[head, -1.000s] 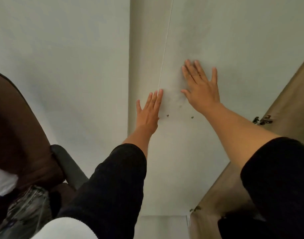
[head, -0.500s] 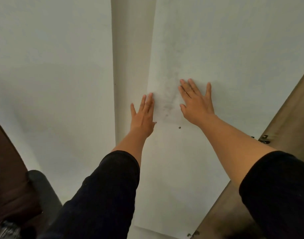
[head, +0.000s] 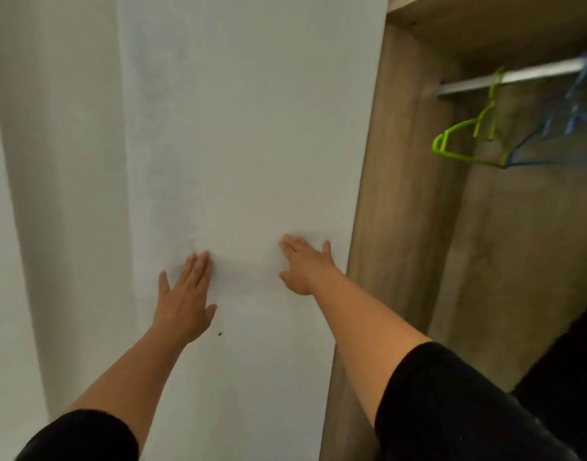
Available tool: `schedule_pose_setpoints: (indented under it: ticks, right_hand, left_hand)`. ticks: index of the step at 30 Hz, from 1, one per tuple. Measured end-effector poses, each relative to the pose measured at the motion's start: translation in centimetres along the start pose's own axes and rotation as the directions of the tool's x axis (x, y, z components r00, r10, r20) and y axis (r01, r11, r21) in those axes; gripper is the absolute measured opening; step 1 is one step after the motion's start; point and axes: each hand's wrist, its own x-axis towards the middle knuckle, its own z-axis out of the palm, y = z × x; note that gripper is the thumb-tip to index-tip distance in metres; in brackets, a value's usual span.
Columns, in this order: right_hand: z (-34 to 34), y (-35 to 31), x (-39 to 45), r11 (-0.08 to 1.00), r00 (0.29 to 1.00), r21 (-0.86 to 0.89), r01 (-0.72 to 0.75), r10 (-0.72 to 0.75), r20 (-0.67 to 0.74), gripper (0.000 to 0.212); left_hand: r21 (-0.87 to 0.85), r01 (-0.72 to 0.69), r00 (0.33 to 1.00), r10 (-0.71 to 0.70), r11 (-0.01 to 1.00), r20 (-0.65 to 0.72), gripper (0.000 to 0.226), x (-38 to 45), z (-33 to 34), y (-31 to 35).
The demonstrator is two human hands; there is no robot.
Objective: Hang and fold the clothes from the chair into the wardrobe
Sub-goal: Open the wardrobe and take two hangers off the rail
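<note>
A white wardrobe door (head: 245, 128) fills the middle of the view. My left hand (head: 185, 297) lies flat on it with straight fingers, low and left of centre. My right hand (head: 307, 264) presses flat against the same door nearer its right edge. To the right, the wardrobe's wooden inside (head: 505, 261) stands open. A metal rail (head: 518, 74) runs across its top, and a green hanger (head: 465, 138) and a blue hanger (head: 558, 134) hang from it without clothes. The chair and the clothes are out of view.
A second white panel or wall (head: 52, 194) stands to the left of the door. A dark mass (head: 571, 371) sits low inside the wardrobe at the right. A small dark screw (head: 219, 334) marks the door below my left hand.
The view has swung up and right: the brown chair at the left is gone and the wardrobe's inside with rail and hangers has come into sight. Both hands stay flat on the door, now farther apart.
</note>
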Motion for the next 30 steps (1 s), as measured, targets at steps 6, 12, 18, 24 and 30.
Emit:
schedule_pose_setpoints:
  ticks: [6, 12, 18, 24, 30]
  right_hand:
    - [-5.6, 6.7, -4.4, 0.977, 0.952, -0.080, -0.197, 0.171, -0.254, 0.063]
    - [-12.2, 13.1, -8.9, 0.898, 0.828, -0.168, -0.406, 0.284, -0.484, 0.060]
    - [-16.3, 20.1, -11.7, 0.804, 0.729, -0.173, -0.568, 0.395, -0.559, 0.062]
    - [-17.6, 24.3, -12.3, 0.733, 0.652, -0.136, -0.666, 0.485, -0.583, 0.063]
    - [-17.4, 26.2, -11.2, 0.674, 0.603, -0.149, -0.723, 0.512, -0.612, 0.060]
  left_hand:
    - [-0.107, -0.154, 0.987, 0.147, 0.982, -0.071, 0.082, 4.5, -5.3, 6.1]
    - [-0.172, -0.325, 0.931, 0.283, 0.930, -0.231, 0.079, 9.5, -13.1, 15.7]
    - [-0.173, -0.494, 0.819, 0.388, 0.852, -0.423, 0.078, 13.1, -19.2, 24.5]
    - [-0.235, -0.585, 0.755, 0.416, 0.776, -0.507, 0.078, 15.9, -21.3, 29.4]
    - [-0.338, -0.613, 0.764, 0.427, 0.714, -0.484, 0.077, 18.9, -21.1, 33.0]
